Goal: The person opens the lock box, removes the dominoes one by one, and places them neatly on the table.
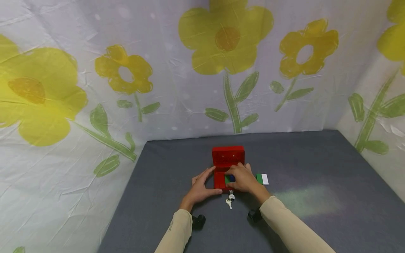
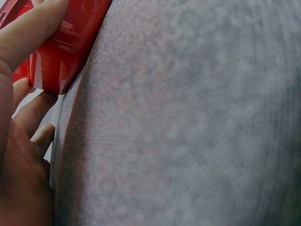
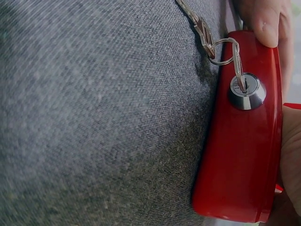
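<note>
A red cash box [image 1: 219, 184] stands with its lid raised, a key in the front lock [image 3: 248, 89]. My left hand [image 1: 198, 189] holds the box's left side, thumb at the front corner and fingers along the side. My right hand [image 1: 242, 177] reaches into the box from the right. Its thumb and fingers are around a small green and dark blue piece [image 1: 227, 179], partly hidden under the hand. The right fingertips are out of sight in the right wrist view.
A second key [image 1: 229, 203] hangs by a ring from the key in the lock and lies on the grey tabletop [image 1: 177, 158]. Right of the box lies a small green and white flat piece [image 1: 262, 179]. A flowered cloth [image 1: 190, 105] stands behind the table.
</note>
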`<state>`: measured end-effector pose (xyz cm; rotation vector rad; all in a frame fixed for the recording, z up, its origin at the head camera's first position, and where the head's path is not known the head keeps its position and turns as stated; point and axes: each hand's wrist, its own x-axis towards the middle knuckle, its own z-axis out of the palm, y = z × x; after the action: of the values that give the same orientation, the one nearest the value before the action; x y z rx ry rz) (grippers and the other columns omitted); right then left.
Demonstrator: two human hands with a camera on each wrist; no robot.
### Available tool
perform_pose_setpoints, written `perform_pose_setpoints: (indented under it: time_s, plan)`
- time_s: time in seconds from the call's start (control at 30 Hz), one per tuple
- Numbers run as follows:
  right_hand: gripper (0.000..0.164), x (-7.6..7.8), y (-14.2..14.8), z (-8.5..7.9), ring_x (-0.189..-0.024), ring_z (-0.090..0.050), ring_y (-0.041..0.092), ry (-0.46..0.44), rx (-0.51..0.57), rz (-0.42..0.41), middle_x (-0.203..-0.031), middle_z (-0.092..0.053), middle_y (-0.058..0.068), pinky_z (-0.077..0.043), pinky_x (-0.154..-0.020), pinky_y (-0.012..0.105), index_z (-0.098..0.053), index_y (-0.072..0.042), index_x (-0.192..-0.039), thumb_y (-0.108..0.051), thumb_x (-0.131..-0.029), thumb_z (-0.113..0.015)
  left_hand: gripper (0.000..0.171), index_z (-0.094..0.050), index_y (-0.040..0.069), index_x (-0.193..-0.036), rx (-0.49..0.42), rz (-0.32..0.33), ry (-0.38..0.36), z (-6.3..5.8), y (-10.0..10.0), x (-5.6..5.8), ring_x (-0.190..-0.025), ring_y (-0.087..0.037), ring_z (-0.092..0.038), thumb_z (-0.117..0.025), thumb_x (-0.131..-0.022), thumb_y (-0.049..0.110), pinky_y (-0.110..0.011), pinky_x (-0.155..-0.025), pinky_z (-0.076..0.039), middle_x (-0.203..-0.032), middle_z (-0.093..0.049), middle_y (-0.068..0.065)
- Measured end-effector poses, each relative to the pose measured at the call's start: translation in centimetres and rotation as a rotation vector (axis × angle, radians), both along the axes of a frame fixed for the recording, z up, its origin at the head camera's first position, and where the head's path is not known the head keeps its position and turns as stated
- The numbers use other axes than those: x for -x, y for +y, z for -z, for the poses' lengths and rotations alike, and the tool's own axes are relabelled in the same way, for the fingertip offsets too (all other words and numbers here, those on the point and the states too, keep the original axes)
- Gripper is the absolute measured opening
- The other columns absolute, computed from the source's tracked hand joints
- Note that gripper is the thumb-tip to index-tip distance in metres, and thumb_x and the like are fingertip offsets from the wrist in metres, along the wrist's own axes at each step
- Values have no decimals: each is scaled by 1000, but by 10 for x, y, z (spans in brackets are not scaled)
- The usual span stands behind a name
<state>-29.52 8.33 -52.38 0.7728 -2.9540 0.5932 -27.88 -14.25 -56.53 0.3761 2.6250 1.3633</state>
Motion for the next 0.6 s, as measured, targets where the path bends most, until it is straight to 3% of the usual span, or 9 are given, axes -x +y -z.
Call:
perform_pose_setpoints:
  time_s: [0.6]
  plan:
    - [42, 0, 1, 4, -100, -56, 23, 24, 10, 1, -119, -74, 5, -25, -74, 39, -77, -14, -117, -29, -79, -87, 94, -37, 38, -156, -18, 2, -2, -2, 0, -1, -154, -31, -20, -87, -77, 48, -61, -115, -23, -165, -37, -1]
